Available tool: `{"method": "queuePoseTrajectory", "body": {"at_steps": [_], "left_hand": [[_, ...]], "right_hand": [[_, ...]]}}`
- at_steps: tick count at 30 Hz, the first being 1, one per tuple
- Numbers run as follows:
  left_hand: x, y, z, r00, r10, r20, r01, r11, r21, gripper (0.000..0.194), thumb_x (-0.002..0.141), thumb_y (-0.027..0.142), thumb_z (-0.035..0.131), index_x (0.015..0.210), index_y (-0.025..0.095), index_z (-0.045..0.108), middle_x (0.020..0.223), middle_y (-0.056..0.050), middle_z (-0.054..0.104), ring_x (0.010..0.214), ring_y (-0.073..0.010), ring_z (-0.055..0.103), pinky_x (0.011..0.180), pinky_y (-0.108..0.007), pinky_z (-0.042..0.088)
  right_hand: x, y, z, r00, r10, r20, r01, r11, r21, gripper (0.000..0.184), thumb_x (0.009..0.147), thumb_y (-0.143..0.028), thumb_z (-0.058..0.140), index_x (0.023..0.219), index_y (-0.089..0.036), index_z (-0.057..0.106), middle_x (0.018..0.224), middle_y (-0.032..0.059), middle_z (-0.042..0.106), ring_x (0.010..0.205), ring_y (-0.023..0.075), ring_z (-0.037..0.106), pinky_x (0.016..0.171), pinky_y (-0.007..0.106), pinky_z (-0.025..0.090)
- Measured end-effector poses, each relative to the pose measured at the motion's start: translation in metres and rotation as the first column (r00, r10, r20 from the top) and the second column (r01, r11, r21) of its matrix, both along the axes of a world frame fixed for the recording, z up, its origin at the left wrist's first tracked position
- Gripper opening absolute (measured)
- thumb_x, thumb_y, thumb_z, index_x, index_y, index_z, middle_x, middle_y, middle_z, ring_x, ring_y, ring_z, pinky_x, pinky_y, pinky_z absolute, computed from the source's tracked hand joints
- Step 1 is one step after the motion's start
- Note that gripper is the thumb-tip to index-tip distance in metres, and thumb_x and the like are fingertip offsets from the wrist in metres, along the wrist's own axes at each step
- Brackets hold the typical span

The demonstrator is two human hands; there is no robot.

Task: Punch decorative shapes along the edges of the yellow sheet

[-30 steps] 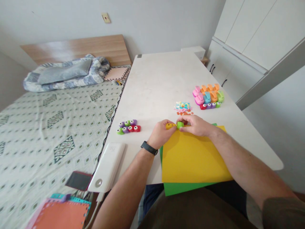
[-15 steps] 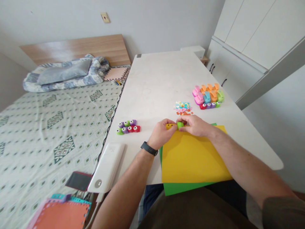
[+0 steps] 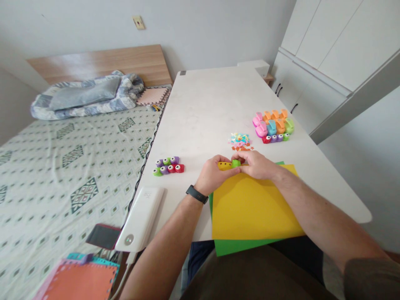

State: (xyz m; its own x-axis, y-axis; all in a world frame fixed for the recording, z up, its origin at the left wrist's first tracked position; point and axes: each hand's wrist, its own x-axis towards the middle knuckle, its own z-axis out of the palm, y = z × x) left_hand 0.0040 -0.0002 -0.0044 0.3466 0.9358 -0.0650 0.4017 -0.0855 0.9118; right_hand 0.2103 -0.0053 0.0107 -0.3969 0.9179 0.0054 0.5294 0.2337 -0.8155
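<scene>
A small green craft punch sits at the far edge of a yellow sheet, gripped between the fingers of my right hand. My left hand pinches the sheet's far left edge, its thumb reaching to the punch. A row of small holes shows in the yellow edge between my left fingers and the punch. Under the yellow sheet lies a green sheet, sticking out at the near and left sides. Small cut-out paper shapes in blue, yellow, pink and orange lie in a pile just beyond my hands.
Several small punches stand to the left, and larger lever punches at the right. A white power bank with a cable lies at the table's left edge. Beside the table is a bed, with punched orange sheets nearby.
My left thumb has moved right, onto the near side of the green punch. Both hands stay at the same spot on the sheet's far edge.
</scene>
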Motion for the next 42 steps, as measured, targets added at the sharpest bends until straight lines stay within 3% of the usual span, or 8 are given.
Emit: {"method": "queuePoseTrajectory", "body": {"at_steps": [17, 42], "left_hand": [[-0.0003, -0.0013, 0.0021, 1.000, 0.001, -0.013, -0.002, 0.998, -0.064, 0.059, 0.064, 0.060, 0.082, 0.104, 0.018, 0.074, 0.079, -0.003, 0.071, 0.067, -0.0148, 0.060, 0.055, -0.023, 0.040], [0.0011, -0.0017, 0.0033, 0.994, 0.001, -0.111, 0.011, 0.994, 0.106, 0.052, 0.071, 0.060, 0.077, 0.104, 0.020, 0.076, 0.091, -0.004, 0.075, 0.081, -0.0203, 0.065, 0.068, -0.027, 0.044]], "right_hand": [[-0.0012, -0.0024, 0.0020, 1.000, -0.008, -0.009, 0.008, 1.000, -0.001, 0.028, 0.074, -0.016, 0.062, 0.101, -0.017, 0.068, 0.086, 0.0023, 0.070, 0.077, 0.0161, 0.060, 0.070, 0.027, 0.045], [-0.0063, -0.0021, -0.0062, 0.999, -0.033, 0.012, 0.033, 0.999, 0.014, 0.027, 0.074, -0.015, 0.060, 0.099, -0.018, 0.067, 0.081, 0.0007, 0.067, 0.071, 0.0149, 0.057, 0.066, 0.026, 0.042]]}}
